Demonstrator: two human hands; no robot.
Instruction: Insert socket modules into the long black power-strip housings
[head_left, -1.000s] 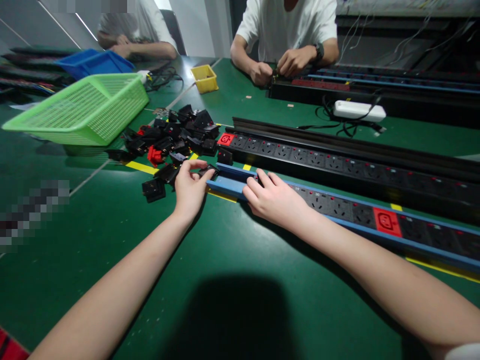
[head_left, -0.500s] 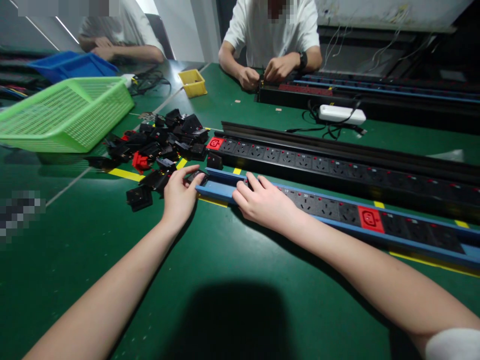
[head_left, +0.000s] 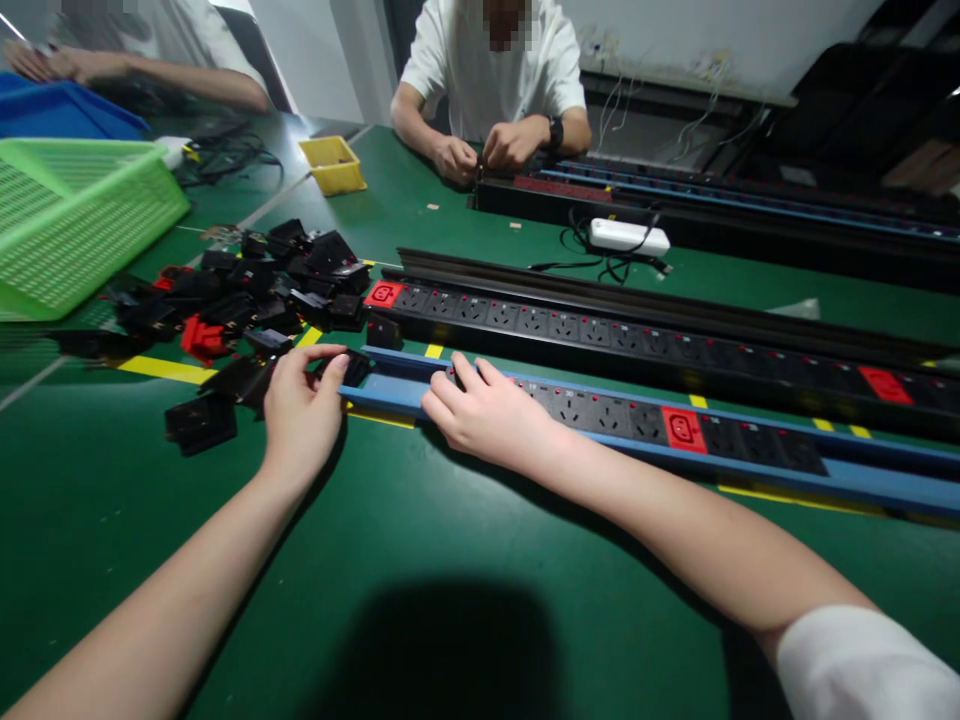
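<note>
A black socket module (head_left: 355,369) is pinched between the thumb and fingers of my left hand (head_left: 304,400), at the left end of a blue channel rail (head_left: 395,392). My right hand (head_left: 487,408) lies over the rail with its fingers curled onto a black socket module (head_left: 452,375), mostly hidden beneath them. To the right of that hand, a row of black sockets (head_left: 609,415) and one red socket (head_left: 684,430) sit in the rail. Loose black modules (head_left: 300,265) and a red one (head_left: 204,340) are heaped beyond my left hand.
Behind the blue rail lies a black socket strip (head_left: 532,322). A green basket (head_left: 90,220) stands at the left and a small yellow bin (head_left: 332,167) farther back. A white power strip (head_left: 628,237) with cables lies near a co-worker's hands (head_left: 484,152). Another person sits back left.
My view has turned to the right, so everything slides left in the picture and more of the rail's right part shows. Both hands keep about the same places on the rail.
</note>
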